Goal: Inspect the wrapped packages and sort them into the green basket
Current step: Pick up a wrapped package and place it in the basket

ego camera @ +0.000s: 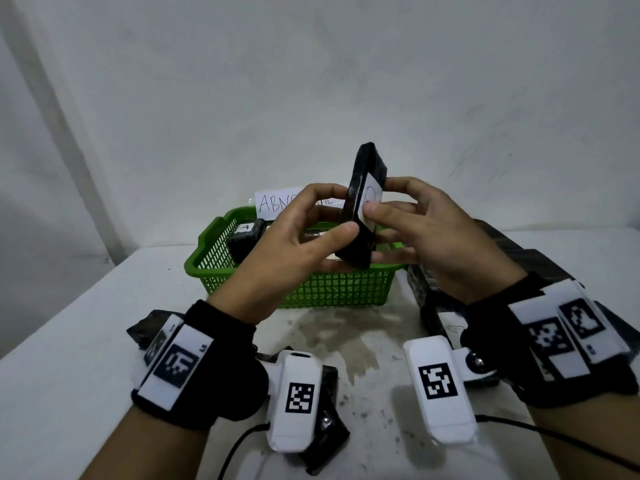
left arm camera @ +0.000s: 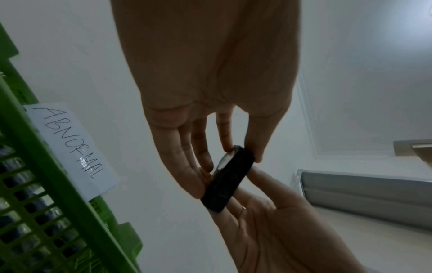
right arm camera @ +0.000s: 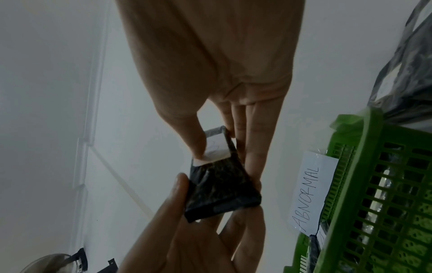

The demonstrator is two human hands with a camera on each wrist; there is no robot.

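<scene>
A flat black wrapped package [ego camera: 363, 209] with a white label stands on edge in the air above the green basket [ego camera: 242, 275]. My left hand [ego camera: 311, 233] pinches its lower end between thumb and fingers, and my right hand [ego camera: 398, 220] grips its labelled side, thumb on the label. In the left wrist view the package [left arm camera: 228, 182] shows its narrow black edge between both hands. The right wrist view shows the package [right arm camera: 222, 182] face-on, with my thumb on its white label [right arm camera: 216, 151]. A black package marked A [ego camera: 246, 237] lies inside the basket.
A paper sign reading ABNORMAL [ego camera: 273, 202] stands on the basket's far rim. More black wrapped packages lie on the white table at the right [ego camera: 519, 258] and near my left wrist [ego camera: 325, 434]. A cable [ego camera: 554, 441] trails across the front right.
</scene>
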